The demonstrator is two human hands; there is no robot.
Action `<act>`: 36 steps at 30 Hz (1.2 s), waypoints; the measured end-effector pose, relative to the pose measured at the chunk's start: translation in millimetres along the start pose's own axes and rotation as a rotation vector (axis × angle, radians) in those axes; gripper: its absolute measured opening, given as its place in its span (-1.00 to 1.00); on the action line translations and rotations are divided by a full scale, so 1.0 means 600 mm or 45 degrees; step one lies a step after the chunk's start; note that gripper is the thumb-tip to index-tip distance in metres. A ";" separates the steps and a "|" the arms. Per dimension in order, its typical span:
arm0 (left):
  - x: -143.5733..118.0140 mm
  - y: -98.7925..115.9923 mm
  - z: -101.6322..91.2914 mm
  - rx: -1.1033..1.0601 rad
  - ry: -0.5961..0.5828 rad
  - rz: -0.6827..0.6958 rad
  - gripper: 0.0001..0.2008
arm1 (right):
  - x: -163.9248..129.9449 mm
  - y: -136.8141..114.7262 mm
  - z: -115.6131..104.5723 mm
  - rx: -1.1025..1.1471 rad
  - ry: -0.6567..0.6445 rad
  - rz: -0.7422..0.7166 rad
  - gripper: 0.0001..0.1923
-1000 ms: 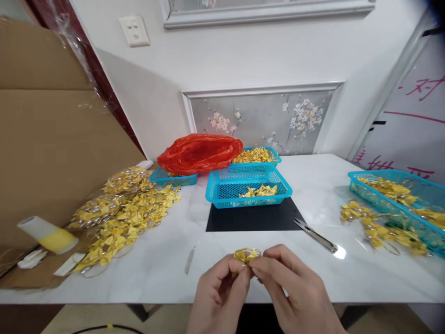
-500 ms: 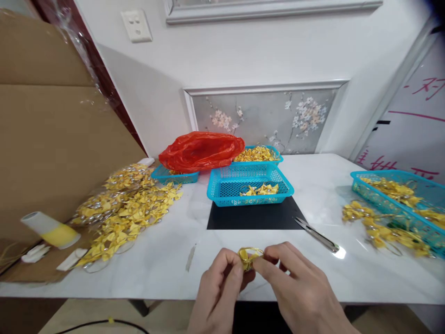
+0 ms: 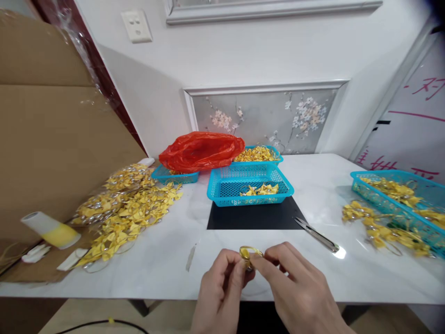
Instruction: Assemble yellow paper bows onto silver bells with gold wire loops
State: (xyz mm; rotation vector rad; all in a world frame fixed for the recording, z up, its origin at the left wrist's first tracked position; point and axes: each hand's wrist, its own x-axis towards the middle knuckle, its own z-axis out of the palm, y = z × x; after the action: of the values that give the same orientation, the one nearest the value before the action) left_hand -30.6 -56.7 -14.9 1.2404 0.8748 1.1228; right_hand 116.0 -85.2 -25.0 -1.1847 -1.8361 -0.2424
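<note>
Both my hands meet at the near edge of a white marble table (image 3: 174, 260). My left hand (image 3: 222, 290) and my right hand (image 3: 295, 287) pinch between their fingertips one small yellow ornament with a gold ring (image 3: 247, 255). The piece is held just above the tabletop. Ahead of it lies a black mat (image 3: 257, 215) bearing a blue basket (image 3: 222, 185) with a few yellow pieces (image 3: 260, 189) inside.
A heap of yellow ornaments (image 3: 125, 208) lies at the left beside a cardboard box (image 3: 52, 139) and a yellow-white roll (image 3: 50, 230). Thread snips (image 3: 316, 235) lie right of the mat. A red bag (image 3: 201, 150), two further blue baskets (image 3: 259, 155) and a right-hand basket (image 3: 399, 192) hold more pieces.
The hands have worked the ornament slightly between the fingertips; its gold ring now shows more plainly on top. The camera tilted a little at first, then held still.
</note>
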 end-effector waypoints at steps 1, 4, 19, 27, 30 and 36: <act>0.000 0.004 0.002 -0.034 0.019 -0.017 -0.73 | 0.002 0.000 -0.003 -0.038 -0.017 -0.028 -0.70; 0.002 0.009 0.004 -0.088 0.039 -0.070 -0.71 | 0.007 0.000 -0.007 -0.071 -0.048 -0.067 -0.73; 0.007 -0.024 0.001 0.151 0.030 0.076 -0.80 | 0.002 0.000 0.033 0.514 -0.003 0.345 -0.80; 0.009 -0.034 -0.003 0.138 0.046 0.085 -0.74 | 0.018 0.002 0.017 1.141 0.122 0.913 -0.81; 0.008 -0.034 0.002 0.038 0.070 0.055 -0.70 | 0.031 0.012 0.003 1.503 0.216 1.149 -0.76; 0.006 -0.030 0.003 -0.064 0.129 -0.022 -0.70 | 0.039 0.033 -0.011 1.859 0.409 1.316 -0.73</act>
State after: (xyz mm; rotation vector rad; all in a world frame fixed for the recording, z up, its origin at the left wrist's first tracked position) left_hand -24.8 -53.1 -32.3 1.1402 0.9264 1.1952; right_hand 132.7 -64.2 -8.7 -0.7202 -0.5307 1.2060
